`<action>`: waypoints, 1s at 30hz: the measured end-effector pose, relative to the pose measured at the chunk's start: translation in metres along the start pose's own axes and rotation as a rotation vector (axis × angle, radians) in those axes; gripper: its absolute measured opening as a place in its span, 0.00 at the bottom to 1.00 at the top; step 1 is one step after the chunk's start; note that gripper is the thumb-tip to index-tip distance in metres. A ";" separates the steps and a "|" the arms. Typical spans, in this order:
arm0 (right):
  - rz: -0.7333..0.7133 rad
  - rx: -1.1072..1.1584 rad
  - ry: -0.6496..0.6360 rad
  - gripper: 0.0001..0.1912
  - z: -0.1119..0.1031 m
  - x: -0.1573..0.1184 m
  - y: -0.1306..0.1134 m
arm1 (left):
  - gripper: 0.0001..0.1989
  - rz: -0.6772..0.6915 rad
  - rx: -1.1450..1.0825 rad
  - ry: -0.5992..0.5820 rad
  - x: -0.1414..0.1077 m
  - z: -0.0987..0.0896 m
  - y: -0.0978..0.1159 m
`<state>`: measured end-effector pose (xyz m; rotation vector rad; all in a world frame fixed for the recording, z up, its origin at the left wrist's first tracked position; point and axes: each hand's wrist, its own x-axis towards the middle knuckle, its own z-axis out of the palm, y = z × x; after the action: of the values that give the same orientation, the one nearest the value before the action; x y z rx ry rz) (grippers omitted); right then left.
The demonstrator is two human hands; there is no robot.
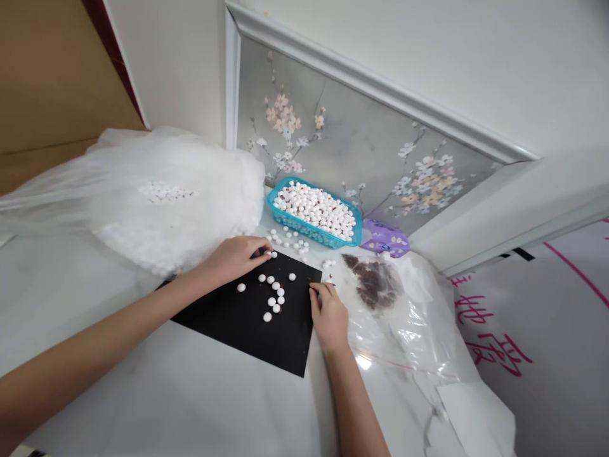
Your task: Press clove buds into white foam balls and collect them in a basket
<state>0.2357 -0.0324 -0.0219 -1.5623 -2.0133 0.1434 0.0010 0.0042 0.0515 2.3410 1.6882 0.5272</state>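
My left hand (240,257) is over the far edge of a black sheet (228,336), fingers closed in a pinch at a small white ball (273,254). My right hand (329,314) rests at the sheet's right edge, thumb and fingers pressed together. A tiny dark reddish speck shows near its fingertips, too small to name. Several white balls (276,308) lie on the sheet, some in a curved row, a few with reddish-brown bits at their edges. Beyond the sheet, more loose white balls (287,238) lie before a blue plastic basket (311,231) filled with such balls.
A large clear bag (185,171) of white balls bulges at the left. On the right lie a clear bag with small dark brown pieces (373,282) and a purple packet (385,238). A framed floral panel (352,120) stands behind the white table (157,387).
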 end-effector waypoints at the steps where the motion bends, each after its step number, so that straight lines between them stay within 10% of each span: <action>1: 0.008 0.010 0.001 0.14 0.000 0.000 0.000 | 0.12 0.000 -0.018 0.009 0.000 0.000 0.000; 9: 0.047 0.050 0.005 0.13 -0.003 -0.001 -0.001 | 0.11 0.093 0.174 -0.253 0.001 -0.006 -0.016; 21: 0.126 0.225 0.086 0.15 -0.007 -0.001 -0.002 | 0.17 -0.086 0.250 -0.150 0.015 -0.035 -0.029; 30: 0.147 0.223 0.157 0.17 -0.006 -0.001 -0.001 | 0.16 0.033 0.060 -0.394 0.004 -0.023 -0.041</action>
<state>0.2379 -0.0355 -0.0171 -1.5273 -1.7005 0.2840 -0.0433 0.0202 0.0577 2.3232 1.5003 0.0129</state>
